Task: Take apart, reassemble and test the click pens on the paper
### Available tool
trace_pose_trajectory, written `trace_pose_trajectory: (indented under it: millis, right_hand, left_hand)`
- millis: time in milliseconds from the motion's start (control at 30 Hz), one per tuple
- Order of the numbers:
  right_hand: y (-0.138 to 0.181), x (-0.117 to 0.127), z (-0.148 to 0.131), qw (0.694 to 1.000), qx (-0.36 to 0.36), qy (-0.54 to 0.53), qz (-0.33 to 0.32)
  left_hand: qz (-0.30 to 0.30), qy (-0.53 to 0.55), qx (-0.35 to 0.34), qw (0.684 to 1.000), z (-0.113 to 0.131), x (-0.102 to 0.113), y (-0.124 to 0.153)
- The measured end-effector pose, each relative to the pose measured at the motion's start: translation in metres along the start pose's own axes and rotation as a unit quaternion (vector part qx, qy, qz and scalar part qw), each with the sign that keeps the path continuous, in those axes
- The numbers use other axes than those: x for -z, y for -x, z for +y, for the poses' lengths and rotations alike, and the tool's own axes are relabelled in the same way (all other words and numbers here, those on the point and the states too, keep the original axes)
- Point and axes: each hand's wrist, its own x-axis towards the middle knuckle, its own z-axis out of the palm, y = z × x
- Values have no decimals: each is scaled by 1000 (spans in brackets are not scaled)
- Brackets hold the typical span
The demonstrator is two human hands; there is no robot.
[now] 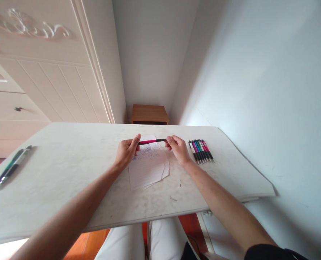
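Observation:
A pink pen with a black grip (149, 142) is stretched level between my two hands, above the table. My left hand (128, 150) pinches its pink end, thumb raised along the top. At the black tip end, the fingers of my right hand (177, 146) are closed on it, and they hide the point. Below the pen lie several sheets of lined paper (148, 173), with dense dark scribbles on the upper part. Close to my right hand, a neat row of several pens (200, 151) in different colours lies side by side, black grips toward me.
Two pens, one green and black (10, 166) and one silver and black (16, 164), lie at the left of the white table (81, 151). A small wooden cabinet (150, 113) stands behind it. A white wall borders the right, cream cupboards (49, 83) the left.

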Motion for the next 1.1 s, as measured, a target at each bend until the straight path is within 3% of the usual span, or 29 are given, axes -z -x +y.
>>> trace_pose_trajectory:
  millis: [267,533,667,833,1100]
  right_hand:
    - [-2,0,3,998,-31,-10,61]
    - [-4,2,4,994,-51,-14,96]
    - [-4,2,6,995,-44,-14,84]
    - [-4,1,8,997,-32,-5,68]
    - [-4,1,5,996,-36,-24,78]
  left_hand:
    - [-28,109,-75,991,-1,-1,-3]
    - [-49,78,-121,988,-9,-5,-6]
    - [-22,36,-115,993,-8,-5,-6]
    - [-23,64,-71,995,-1,-4,-4]
    - [-31,105,-85,990,-2,-4,-2]
